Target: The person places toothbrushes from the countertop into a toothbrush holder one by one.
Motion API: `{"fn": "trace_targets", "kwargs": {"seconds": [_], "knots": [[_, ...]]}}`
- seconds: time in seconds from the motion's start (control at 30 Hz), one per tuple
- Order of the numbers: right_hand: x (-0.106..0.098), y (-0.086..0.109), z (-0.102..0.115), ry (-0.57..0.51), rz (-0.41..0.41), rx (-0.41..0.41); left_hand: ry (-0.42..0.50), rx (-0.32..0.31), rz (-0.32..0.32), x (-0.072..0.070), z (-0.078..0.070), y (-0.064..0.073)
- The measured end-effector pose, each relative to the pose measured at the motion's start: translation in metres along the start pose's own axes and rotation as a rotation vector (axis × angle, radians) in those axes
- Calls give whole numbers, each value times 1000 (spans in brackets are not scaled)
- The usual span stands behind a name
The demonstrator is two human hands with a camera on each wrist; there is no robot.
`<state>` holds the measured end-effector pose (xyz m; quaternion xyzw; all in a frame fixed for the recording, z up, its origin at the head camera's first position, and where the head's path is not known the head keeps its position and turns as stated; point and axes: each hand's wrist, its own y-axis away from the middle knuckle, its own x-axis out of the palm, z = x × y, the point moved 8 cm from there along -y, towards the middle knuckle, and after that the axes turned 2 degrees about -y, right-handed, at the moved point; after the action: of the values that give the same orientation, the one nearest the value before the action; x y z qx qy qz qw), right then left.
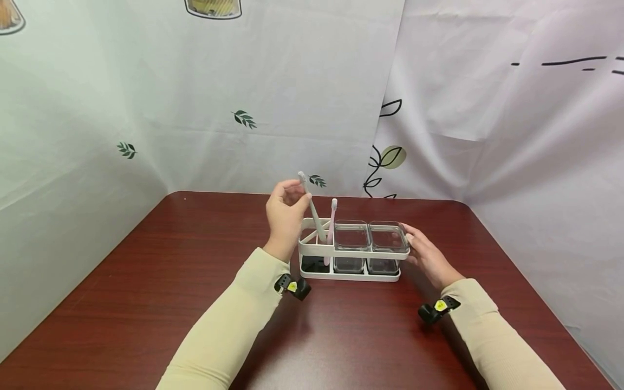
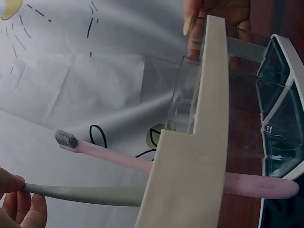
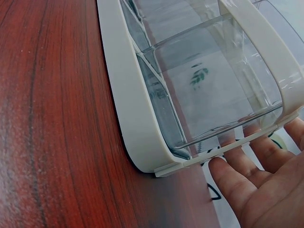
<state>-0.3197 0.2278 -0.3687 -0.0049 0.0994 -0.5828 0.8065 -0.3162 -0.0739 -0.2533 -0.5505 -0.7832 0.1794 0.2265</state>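
Observation:
My left hand (image 1: 286, 214) pinches a grey-green toothbrush (image 1: 314, 211) near its head, between thumb and fingers. The brush leans to the left, its lower part inside the left section of a white two-tier rack (image 1: 353, 251). Beside it a pink toothbrush (image 2: 114, 158) stands in that section, bristles up, its handle end near the dark base. At the rack's right end my right hand (image 1: 429, 257) rests with fairly straight fingers (image 3: 235, 183) against the side. Two clear cups (image 1: 352, 235) (image 1: 387, 236) sit side by side in the rack.
The rack stands on a dark red-brown wooden table (image 1: 170, 281), toward its far side. Behind and on both sides hangs a white cloth (image 1: 312, 81) with leaf prints. Black camera straps (image 1: 292, 286) circle both wrists over cream sleeves.

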Motion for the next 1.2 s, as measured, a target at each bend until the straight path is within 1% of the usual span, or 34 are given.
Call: {"fn": "trace_targets", "kwargs": {"seconds": [0.13, 0.27, 0.37, 0.5, 0.73, 1.0, 1.2], "knots": [[0, 0, 0, 2, -2, 2, -62, 20, 34, 4, -1, 3], [0, 0, 0, 7, -2, 5, -94, 23, 65, 9, 0, 5], [0, 0, 0, 8, -1, 3, -102, 28, 86, 12, 1, 6], [0, 0, 1, 6, -2, 2, -102, 36, 98, 16, 3, 7], [0, 0, 1, 9, -5, 1, -130, 12, 113, 18, 12, 11], [0, 0, 1, 8, -6, 1, -175, -50, 150, 18, 23, 20], [0, 0, 0, 17, -8, 1, -187, -50, 157, 19, 28, 21]]}}
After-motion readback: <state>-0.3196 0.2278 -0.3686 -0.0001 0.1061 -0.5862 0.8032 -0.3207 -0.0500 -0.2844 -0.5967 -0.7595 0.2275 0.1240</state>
